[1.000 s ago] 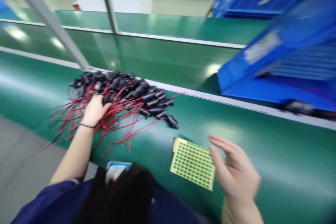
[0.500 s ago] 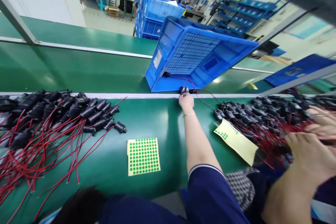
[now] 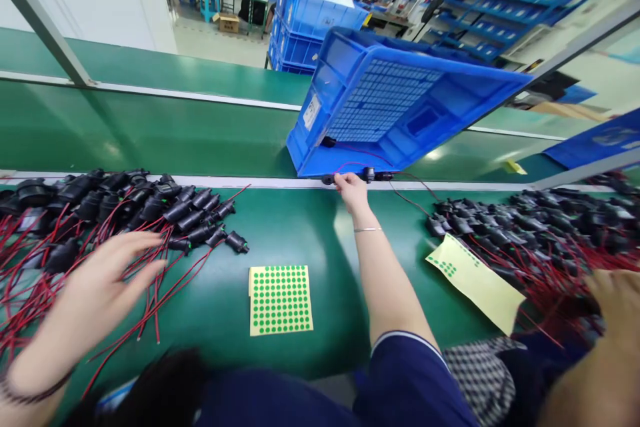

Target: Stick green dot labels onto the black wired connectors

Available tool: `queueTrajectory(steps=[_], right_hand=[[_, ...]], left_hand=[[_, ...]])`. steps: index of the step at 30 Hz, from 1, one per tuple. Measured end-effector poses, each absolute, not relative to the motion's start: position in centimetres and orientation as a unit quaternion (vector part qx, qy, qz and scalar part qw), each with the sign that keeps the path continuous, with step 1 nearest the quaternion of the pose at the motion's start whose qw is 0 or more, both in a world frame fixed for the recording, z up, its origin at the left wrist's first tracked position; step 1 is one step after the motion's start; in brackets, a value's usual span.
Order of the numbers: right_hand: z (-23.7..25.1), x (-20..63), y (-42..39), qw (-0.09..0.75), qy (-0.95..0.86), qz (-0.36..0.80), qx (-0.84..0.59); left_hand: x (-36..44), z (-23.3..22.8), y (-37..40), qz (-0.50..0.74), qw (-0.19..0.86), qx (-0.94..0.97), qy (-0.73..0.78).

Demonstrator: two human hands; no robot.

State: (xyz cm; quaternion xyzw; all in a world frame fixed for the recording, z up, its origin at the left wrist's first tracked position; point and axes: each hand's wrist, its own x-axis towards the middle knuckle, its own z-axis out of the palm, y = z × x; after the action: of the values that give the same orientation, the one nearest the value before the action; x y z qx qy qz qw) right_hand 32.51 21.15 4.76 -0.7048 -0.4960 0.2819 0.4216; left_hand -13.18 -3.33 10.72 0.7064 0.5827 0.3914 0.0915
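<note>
My right hand [image 3: 351, 192] reaches forward to the front lip of a tilted blue crate [image 3: 313, 163]. Its fingers are pinched on a small black cylindrical part [image 3: 327, 179] with a thin red wire. Just right of these fingers, another black part [image 3: 369, 174] lies at the crate's lip. Over on the left, my left hand [image 3: 103, 283] is blurred, its thumb and fingers apart and nothing seen in them. It hovers at a pile of black cylindrical parts [image 3: 187, 217] with long red wires [image 3: 150, 293].
A sheet of green dot stickers [image 3: 281, 300] lies on the green table [image 3: 340, 320]. Right of my arm are a partly used sticker sheet [image 3: 480, 287] and another heap of black parts [image 3: 525, 220]. A co-worker's hand [image 3: 617, 300] is at that heap. Blue crates [image 3: 300, 27] stand stacked behind.
My left hand has come into view over the left pile. My right hand's fingers have shifted left along the crate's lip. The co-worker's hands have shifted, one now mostly out of view.
</note>
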Motion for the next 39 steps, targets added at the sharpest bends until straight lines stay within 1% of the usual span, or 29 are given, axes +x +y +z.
queueTrajectory(steps=[1, 3, 7, 10, 12, 14, 17, 19, 21, 26, 29, 35, 37, 39], right_hand=[[4.5, 30.9, 19.9, 0.422, -0.508, 0.313, -0.682], [4.0, 27.6, 16.8, 0.418, -0.527, 0.374, -0.638], [4.2, 22.2, 10.1, 0.414, -0.552, 0.482, -0.54], [4.8, 20.4, 6.7, 0.396, -0.57, 0.534, -0.483], [5.0, 20.4, 5.2, 0.384, -0.597, 0.501, -0.494], [4.9, 21.0, 4.0, 0.364, -0.662, 0.411, -0.51], [4.2, 22.0, 2.4, 0.294, -0.78, 0.269, -0.483], [3.7, 22.2, 1.7, 0.26, -0.822, 0.218, -0.457], [3.2, 21.9, 1.2, 0.246, -0.839, 0.189, -0.447], [2.8, 21.0, 1.0, 0.228, -0.849, 0.159, -0.45], [2.7, 20.9, 1.1, 0.221, -0.855, 0.148, -0.445], [2.3, 20.6, 0.9, 0.25, -0.859, 0.126, -0.429], [2.5, 20.5, 0.8, 0.264, -0.852, 0.144, -0.43], [3.0, 20.3, 0.4, 0.292, -0.828, 0.194, -0.437]], left_hand=[[-11.2, 9.9, -2.6, 0.378, 0.108, 0.729, 0.56], [-6.9, 8.3, -1.1, 0.367, 0.192, 0.754, 0.51], [0.6, 4.6, 1.7, 0.42, 0.308, 0.722, 0.456], [3.3, 2.5, 2.7, 0.438, 0.371, 0.677, 0.46], [3.5, 1.8, 2.7, 0.445, 0.391, 0.648, 0.479], [2.9, 1.5, 2.3, 0.452, 0.401, 0.624, 0.495], [1.8, 1.1, 1.4, 0.462, 0.426, 0.611, 0.482], [1.5, 0.7, 0.9, 0.47, 0.441, 0.608, 0.464], [1.4, 0.4, 0.6, 0.477, 0.448, 0.605, 0.453], [1.4, -0.1, 0.5, 0.477, 0.458, 0.606, 0.442], [1.2, -0.1, 0.4, 0.472, 0.443, 0.62, 0.443], [1.1, 0.4, 0.3, 0.443, 0.396, 0.677, 0.434], [1.2, 0.4, 0.2, 0.443, 0.391, 0.679, 0.436], [1.3, 0.2, 0.2, 0.447, 0.383, 0.676, 0.443]])
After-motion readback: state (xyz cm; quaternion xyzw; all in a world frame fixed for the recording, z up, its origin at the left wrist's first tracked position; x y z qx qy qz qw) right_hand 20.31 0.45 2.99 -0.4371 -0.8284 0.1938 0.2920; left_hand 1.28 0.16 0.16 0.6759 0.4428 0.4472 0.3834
